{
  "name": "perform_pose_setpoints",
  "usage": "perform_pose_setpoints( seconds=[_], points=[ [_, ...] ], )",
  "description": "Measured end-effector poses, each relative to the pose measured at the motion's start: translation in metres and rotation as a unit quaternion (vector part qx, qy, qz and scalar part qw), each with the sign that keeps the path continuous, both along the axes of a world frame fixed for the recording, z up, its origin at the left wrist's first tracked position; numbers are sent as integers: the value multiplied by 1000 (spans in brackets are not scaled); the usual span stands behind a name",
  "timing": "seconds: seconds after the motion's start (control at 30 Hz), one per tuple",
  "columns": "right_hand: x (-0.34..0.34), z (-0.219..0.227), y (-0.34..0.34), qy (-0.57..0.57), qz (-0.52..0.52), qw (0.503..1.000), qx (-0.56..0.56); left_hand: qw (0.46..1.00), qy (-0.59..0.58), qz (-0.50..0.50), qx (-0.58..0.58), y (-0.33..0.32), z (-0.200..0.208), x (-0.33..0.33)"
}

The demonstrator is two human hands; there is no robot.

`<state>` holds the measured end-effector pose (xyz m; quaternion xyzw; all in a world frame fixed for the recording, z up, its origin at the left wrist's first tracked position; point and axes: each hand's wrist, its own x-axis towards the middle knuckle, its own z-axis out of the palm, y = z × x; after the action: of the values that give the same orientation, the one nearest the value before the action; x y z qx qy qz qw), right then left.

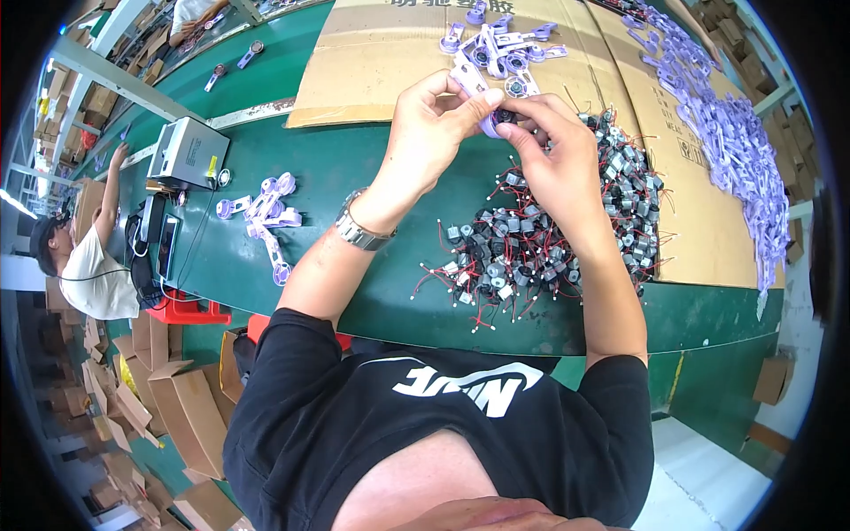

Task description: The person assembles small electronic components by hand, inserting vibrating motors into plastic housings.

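Above the far part of the green table, both hands meet at one light-purple plastic housing [469, 78]. My left hand [432, 128] pinches it between thumb and fingers, and that wrist wears a metal watch [361, 226]. My right hand [558, 146] is closed at the housing's lower round end, its thumb and fingertips against a small dark part [505, 116]. Fingers partly cover that part, so its exact seating is hidden. Beneath and beside my right forearm spreads a heap of small motors [522, 248] with red wires. Just beyond the hands lies a cluster of purple housings [500, 44].
Flattened cardboard [354, 80] covers the far table, with a large purple heap [717, 133] at right. More purple pieces [266, 212] lie left, near a grey box-shaped device [189, 152]. Another person [93, 265] works at far left. Cartons [181, 407] stand on the floor.
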<state>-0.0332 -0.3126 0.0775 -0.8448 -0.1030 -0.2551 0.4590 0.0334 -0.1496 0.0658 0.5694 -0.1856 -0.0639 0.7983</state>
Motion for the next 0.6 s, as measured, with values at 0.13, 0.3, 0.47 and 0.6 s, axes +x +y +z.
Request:
perform_pose_setpoints(
  seconds=[0.13, 0.3, 0.47, 0.6],
  points=[
    [6, -11, -4, 70, 11, 981, 181, 1000, 8, -14, -6, -1, 4, -4],
    [12, -25, 7, 9, 15, 961, 277, 999, 14, -18, -39, 0, 7, -7],
    [16, -35, 15, -17, 29, 939, 341, 997, 19, -11, -72, 5, 8, -9],
    [13, -19, 12, 24, 104, 925, 366, 997, 15, 3, -79, 11, 12, -8]
  ],
)
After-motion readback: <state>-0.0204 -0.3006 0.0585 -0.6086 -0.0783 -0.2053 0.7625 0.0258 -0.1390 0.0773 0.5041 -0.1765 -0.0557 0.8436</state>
